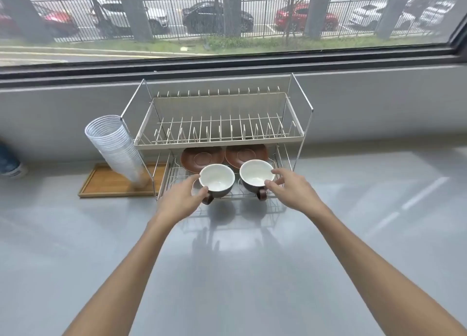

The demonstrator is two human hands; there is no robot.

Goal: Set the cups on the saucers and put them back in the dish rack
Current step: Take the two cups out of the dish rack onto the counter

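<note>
Two cups, the left cup (216,180) and right cup (256,175), are clasped at their rims by the left hand (182,199) and right hand (290,187) on the dish rack (219,143) lower shelf, saucers (202,158) just beyond the fingertips, seemingly for lifting onto them.

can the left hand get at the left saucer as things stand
Probably not directly. The left saucer lies at the back of the lower tier, under the upper shelf, and the left cup at the left hand stands in front of it.
</note>
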